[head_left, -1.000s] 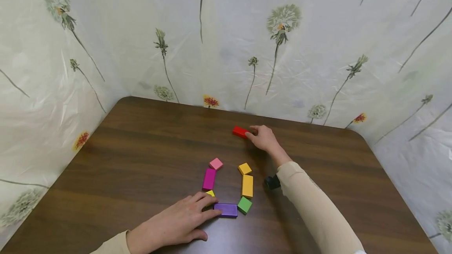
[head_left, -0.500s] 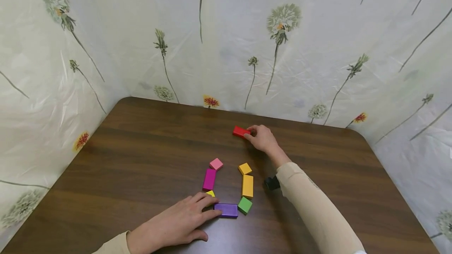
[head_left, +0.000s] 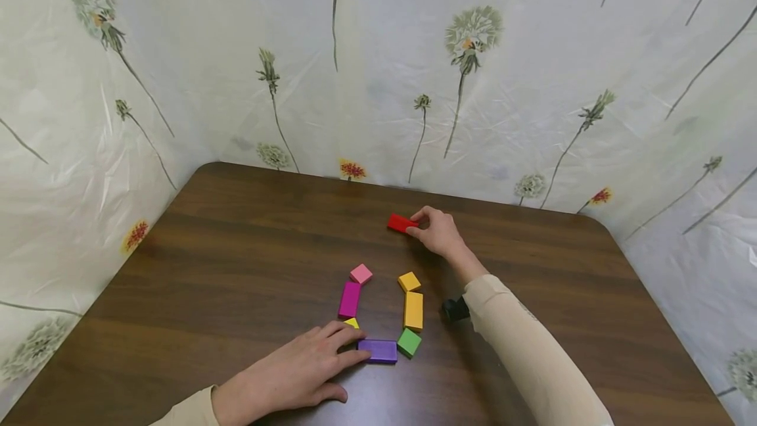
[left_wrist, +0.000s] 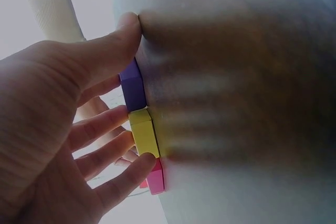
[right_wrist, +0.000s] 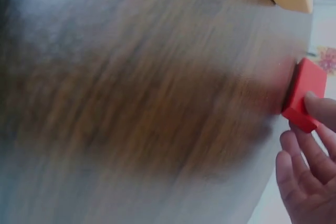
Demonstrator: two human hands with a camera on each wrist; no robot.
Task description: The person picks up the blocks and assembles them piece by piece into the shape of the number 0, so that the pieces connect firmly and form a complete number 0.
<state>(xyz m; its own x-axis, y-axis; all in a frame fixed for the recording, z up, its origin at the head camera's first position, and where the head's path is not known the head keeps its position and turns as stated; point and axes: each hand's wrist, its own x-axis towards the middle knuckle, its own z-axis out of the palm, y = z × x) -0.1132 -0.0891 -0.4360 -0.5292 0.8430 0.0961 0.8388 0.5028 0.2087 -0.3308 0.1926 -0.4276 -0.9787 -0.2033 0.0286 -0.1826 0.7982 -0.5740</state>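
Note:
In the head view my right hand (head_left: pixel 439 230) pinches the right end of a red rectangular block (head_left: pixel 399 223) toward the back of the table. The right wrist view shows the thumb on one face of the red block (right_wrist: pixel 308 88) and a finger below it. My left hand (head_left: pixel 304 363) lies with spread fingers at the left end of a purple block (head_left: pixel 381 352). Its fingers partly cover a yellow block (head_left: pixel 352 323). In the left wrist view, fingertips touch the purple block (left_wrist: pixel 133 87) and the yellow block (left_wrist: pixel 144 132).
A magenta block (head_left: pixel 349 300) and a pink block (head_left: pixel 361 274) run up the left side. Opposite lie a green block (head_left: pixel 409 342), a long orange block (head_left: pixel 413 311) and a small orange one. A black object (head_left: pixel 455 309) shows beside the right sleeve. Patterned sheeting (head_left: pixel 378 84) borders the brown table.
My right hand's fingers have closed onto the end of the red block, which has shifted very slightly. My left hand and the other blocks stay put.

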